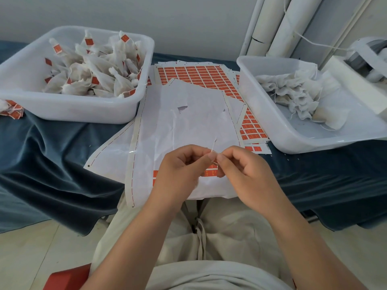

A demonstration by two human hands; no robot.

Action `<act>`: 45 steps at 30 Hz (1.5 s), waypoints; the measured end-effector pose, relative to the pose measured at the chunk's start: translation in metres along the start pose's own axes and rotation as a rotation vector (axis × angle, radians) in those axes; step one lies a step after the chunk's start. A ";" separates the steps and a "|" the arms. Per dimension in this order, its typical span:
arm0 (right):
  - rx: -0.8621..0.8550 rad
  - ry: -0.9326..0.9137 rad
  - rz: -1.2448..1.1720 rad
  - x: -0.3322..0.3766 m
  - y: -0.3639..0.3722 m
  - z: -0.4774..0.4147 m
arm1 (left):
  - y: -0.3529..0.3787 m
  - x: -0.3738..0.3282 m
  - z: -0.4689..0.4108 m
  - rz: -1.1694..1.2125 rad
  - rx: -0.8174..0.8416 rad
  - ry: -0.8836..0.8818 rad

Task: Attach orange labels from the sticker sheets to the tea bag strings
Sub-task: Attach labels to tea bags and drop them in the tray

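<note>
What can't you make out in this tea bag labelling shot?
Head view only.
1. Whether the string is tagged: fingers of left hand and right hand cover it.
2. Print on sticker sheet: too small.
3. Device, far right: cut off by edge.

Left tub [69,110] and right tub [278,130] are walling in both sides of the desk [52,155]; between them a lane is lying open, floored only by flat sticker sheets [188,122]. Pipes [270,28] are blocking the far right corner.
</note>
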State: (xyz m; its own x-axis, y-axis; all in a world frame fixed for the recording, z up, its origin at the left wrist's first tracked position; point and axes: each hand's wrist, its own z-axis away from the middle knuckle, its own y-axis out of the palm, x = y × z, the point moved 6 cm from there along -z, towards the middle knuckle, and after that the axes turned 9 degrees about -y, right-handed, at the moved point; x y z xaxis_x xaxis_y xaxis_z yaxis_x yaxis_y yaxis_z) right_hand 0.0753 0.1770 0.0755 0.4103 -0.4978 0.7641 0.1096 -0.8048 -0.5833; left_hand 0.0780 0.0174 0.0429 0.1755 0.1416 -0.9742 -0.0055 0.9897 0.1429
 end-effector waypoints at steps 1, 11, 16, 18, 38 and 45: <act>0.008 -0.017 0.010 0.002 0.001 0.000 | 0.000 0.001 0.000 0.036 0.001 -0.020; 0.024 -0.041 0.138 0.002 0.006 0.002 | 0.003 -0.004 0.002 -0.073 -0.043 0.049; -0.003 -0.079 0.212 0.008 0.004 0.003 | 0.002 -0.005 0.003 -0.043 0.038 -0.014; -0.042 -0.080 0.184 0.007 0.001 0.003 | 0.003 -0.007 0.003 -0.059 0.059 -0.008; -0.015 -0.082 0.012 0.003 0.005 0.005 | -0.074 -0.086 -0.008 -0.299 -0.285 0.162; 0.055 -0.092 0.197 0.003 0.019 0.007 | -0.172 -0.218 -0.068 -0.467 -0.575 0.368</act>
State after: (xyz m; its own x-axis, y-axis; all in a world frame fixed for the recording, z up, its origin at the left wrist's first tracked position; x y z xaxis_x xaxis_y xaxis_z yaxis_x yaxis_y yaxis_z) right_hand 0.0850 0.1624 0.0641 0.5089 -0.6101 0.6073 0.0675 -0.6751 -0.7347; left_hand -0.0266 -0.1826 0.2189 -0.0482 -0.3881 -0.9204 -0.5323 0.7897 -0.3051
